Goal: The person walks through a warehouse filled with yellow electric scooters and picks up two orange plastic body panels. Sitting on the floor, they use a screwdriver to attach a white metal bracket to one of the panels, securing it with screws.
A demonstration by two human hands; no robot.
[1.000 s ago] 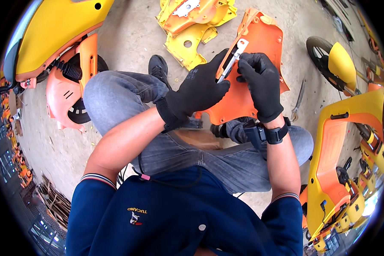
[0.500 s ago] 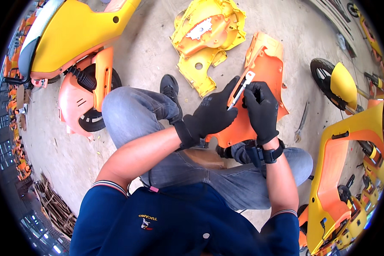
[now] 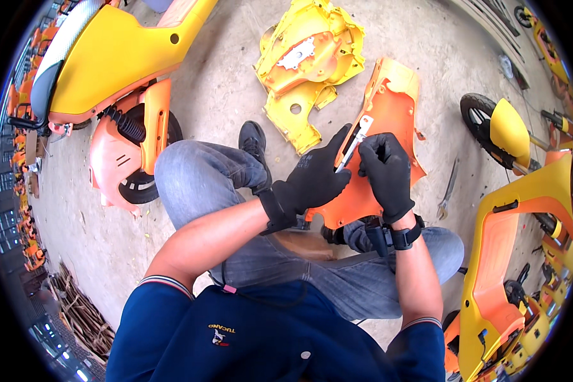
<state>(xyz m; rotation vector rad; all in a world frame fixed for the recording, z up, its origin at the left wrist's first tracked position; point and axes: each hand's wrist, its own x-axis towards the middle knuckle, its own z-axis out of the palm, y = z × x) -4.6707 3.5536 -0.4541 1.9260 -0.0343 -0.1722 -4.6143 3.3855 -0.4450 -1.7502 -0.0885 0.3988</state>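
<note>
An orange plastic scooter body panel (image 3: pixel 395 102) is held upright over my crossed legs, its curved inner side facing me. My left hand (image 3: pixel 315 178), in a black glove, grips its left edge with the thumb stretched along it. A narrow white bracket (image 3: pixel 363 127) lies lengthwise against that edge, beside the left fingers. Close to the bracket's right side is my gloved right hand (image 3: pixel 388 175), its fingers curled and pinched together in front of the panel. Whatever the right fingertips hold, if anything, is hidden.
Ahead on the concrete floor lies a yellow and orange scooter cover (image 3: pixel 312 57). A wrench (image 3: pixel 449 191) rests to the right. Yellow-orange scooters stand at the left (image 3: pixel 108 57) and right (image 3: pixel 490 254); a wheel with a yellow fender (image 3: pixel 510 127) is beyond. Sticks (image 3: pixel 79 312) are piled lower left.
The panel has shifted slightly downward and to the left in view. My right hand has moved a little down along the bracket, its fingers still curled. My left hand keeps its grip.
</note>
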